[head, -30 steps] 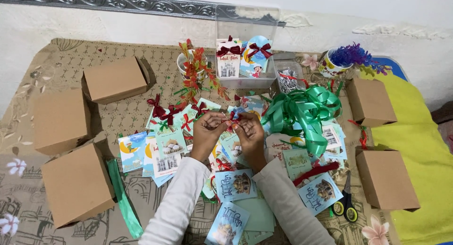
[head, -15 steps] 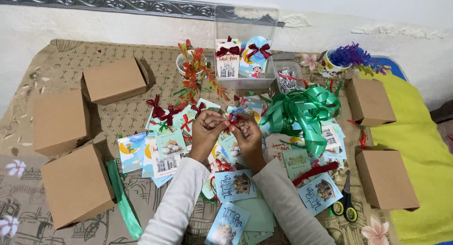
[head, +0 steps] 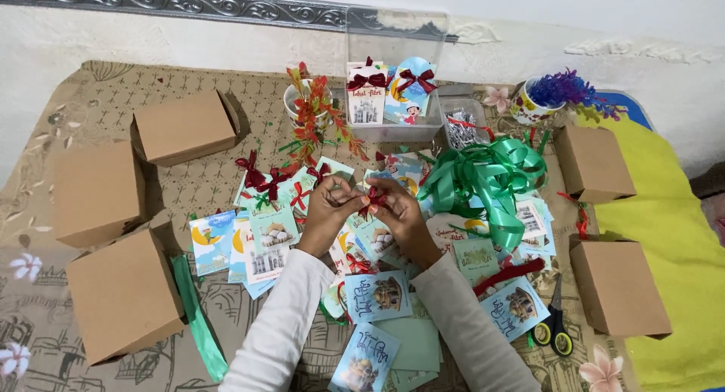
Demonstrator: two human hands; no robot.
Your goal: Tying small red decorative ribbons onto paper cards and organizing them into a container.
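Nearest the camera, two white sleeves run up from the bottom edge to the hands, over a scatter of small printed cards (head: 377, 295) — too many and too overlapped to count surely. The left hand (head: 326, 211) and the right hand (head: 399, 217) meet at the fingertips, both pinched on a small red ribbon bow (head: 374, 199), which is held just above the cards at the middle of the patterned cloth (head: 98, 105).

To the right of the sleeves lies one pair of scissors (head: 555, 328) with yellow-and-black handles, just beside a card. A flat strip of green ribbon (head: 196, 320) lies to the left, against the closest brown box.

Five brown cardboard boxes are in view: three on the left (head: 124, 294) and two on the right (head: 619, 286), all shut or turned so that their insides do not show.

Past the hands, several more red bows sit on cards (head: 260, 180) — at least three. A big tangle of green ribbon (head: 491, 173) lies right of the hands.

Farther back stand the containers: a clear plastic box (head: 396, 75) holding upright cards with two dark red bows; a smaller clear tub (head: 461, 128) of small silvery bits, too small to tell; a cup (head: 298, 105) with orange-and-green sprigs; and a flowered cup (head: 529, 109) with purple sprigs.
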